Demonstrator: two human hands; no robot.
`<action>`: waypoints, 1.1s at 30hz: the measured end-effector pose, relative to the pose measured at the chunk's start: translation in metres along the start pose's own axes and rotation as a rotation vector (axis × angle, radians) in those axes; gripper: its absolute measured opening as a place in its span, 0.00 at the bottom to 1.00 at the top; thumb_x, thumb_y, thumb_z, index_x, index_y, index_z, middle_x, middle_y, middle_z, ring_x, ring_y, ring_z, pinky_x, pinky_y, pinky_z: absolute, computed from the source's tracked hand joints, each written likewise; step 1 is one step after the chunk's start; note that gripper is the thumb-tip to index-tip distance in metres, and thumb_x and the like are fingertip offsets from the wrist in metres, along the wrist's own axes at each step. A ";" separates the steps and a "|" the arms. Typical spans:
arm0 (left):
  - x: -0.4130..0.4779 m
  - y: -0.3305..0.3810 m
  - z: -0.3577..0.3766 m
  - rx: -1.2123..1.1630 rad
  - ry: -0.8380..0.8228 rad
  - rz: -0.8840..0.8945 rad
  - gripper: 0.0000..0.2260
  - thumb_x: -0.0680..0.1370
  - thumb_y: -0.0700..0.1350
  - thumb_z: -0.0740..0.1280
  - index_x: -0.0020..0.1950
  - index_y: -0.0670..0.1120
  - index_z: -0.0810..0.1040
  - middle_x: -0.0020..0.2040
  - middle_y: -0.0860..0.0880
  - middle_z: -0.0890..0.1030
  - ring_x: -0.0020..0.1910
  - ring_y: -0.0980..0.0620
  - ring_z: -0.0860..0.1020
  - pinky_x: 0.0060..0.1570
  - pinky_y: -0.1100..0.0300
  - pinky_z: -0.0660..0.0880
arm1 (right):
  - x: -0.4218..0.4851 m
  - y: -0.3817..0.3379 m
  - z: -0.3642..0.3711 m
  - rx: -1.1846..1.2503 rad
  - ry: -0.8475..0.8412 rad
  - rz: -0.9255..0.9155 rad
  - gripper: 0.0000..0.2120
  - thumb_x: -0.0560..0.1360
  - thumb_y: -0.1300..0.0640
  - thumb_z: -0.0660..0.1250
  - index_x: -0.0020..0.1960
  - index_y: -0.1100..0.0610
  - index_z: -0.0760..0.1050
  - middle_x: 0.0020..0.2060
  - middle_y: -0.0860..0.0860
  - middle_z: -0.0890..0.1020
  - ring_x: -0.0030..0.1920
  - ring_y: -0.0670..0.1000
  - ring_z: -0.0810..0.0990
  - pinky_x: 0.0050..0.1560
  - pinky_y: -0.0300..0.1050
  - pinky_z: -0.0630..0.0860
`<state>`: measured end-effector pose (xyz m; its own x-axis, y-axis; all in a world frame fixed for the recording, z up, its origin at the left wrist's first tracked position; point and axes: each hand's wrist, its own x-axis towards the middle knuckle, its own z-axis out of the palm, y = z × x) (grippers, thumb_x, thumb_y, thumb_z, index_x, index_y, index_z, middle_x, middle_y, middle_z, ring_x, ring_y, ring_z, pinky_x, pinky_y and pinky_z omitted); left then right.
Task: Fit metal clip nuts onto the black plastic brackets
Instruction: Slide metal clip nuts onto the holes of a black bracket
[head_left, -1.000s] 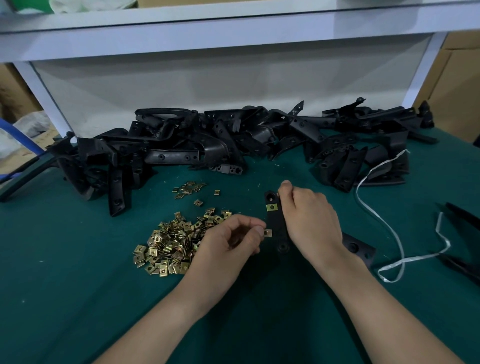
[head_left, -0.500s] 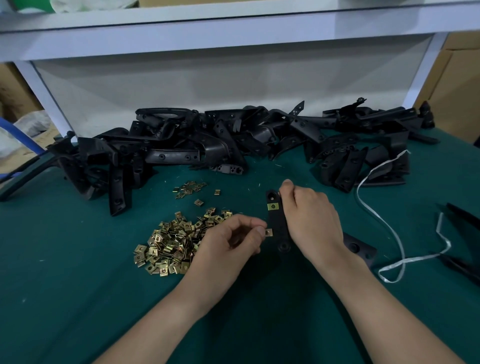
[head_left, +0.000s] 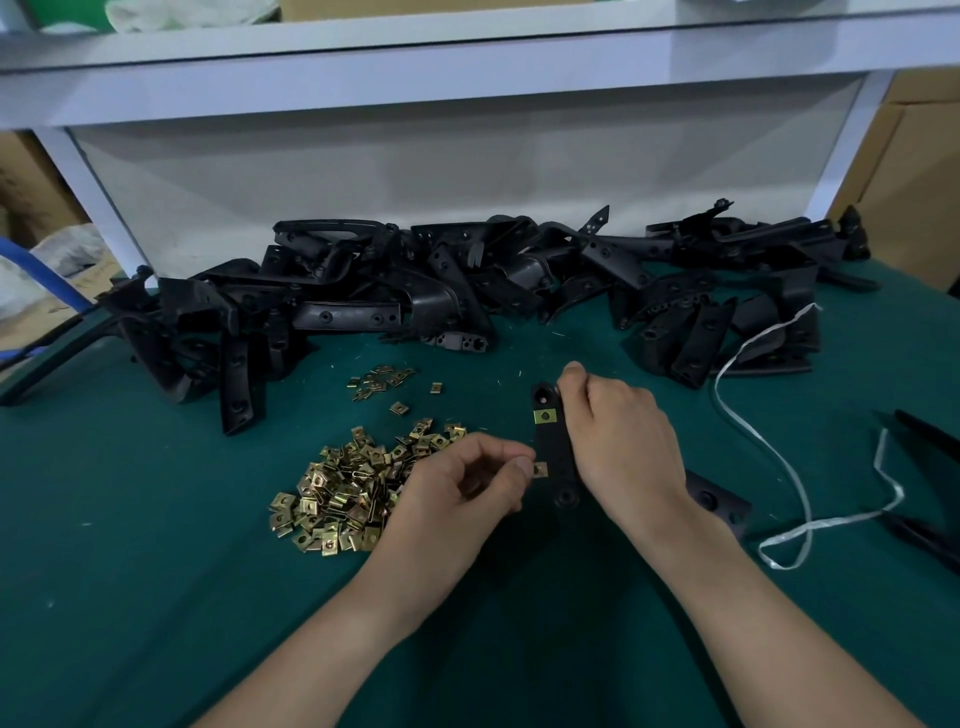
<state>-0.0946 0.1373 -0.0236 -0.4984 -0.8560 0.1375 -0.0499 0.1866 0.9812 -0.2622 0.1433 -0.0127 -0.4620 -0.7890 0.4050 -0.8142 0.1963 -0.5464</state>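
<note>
The bracket (head_left: 553, 452) sits between the hands at mid-desk (head_left: 156, 571), its long axis running away from the person. The right hand (head_left: 623, 441) grips its right edge. The left hand (head_left: 467, 483) pinches a nut (head_left: 540, 470) against its left edge, so the push should go rightward. 1 fitted nut (head_left: 545, 415) sits near the far end. No writing is readable.

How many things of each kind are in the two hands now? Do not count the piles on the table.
Bracket, gripped by the right hand: 1
Clip nuts: 2, the fitted nut and the loose nut pinched by the left hand
Total: 3
</note>
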 end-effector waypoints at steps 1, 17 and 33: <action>0.000 0.000 0.000 -0.006 -0.002 -0.002 0.04 0.79 0.46 0.69 0.47 0.55 0.83 0.36 0.53 0.81 0.38 0.58 0.79 0.43 0.69 0.75 | 0.000 0.000 0.000 0.003 0.000 0.002 0.28 0.85 0.47 0.51 0.29 0.57 0.69 0.24 0.51 0.74 0.27 0.52 0.73 0.26 0.46 0.62; 0.001 0.001 -0.003 -0.120 -0.028 -0.024 0.06 0.73 0.50 0.72 0.48 0.51 0.85 0.38 0.52 0.82 0.38 0.57 0.79 0.43 0.67 0.76 | -0.003 -0.007 -0.001 -0.060 -0.036 -0.008 0.24 0.85 0.48 0.48 0.41 0.58 0.75 0.30 0.51 0.75 0.33 0.56 0.74 0.32 0.48 0.62; 0.001 0.002 -0.003 -0.164 -0.067 0.001 0.07 0.74 0.46 0.71 0.49 0.45 0.79 0.39 0.54 0.81 0.37 0.56 0.79 0.42 0.67 0.75 | -0.007 -0.011 0.002 -0.038 -0.005 -0.041 0.26 0.84 0.47 0.47 0.36 0.57 0.74 0.28 0.50 0.75 0.31 0.55 0.75 0.31 0.48 0.63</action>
<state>-0.0932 0.1353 -0.0214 -0.5554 -0.8207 0.1341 0.0896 0.1013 0.9908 -0.2490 0.1458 -0.0109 -0.4267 -0.7995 0.4228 -0.8452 0.1860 -0.5011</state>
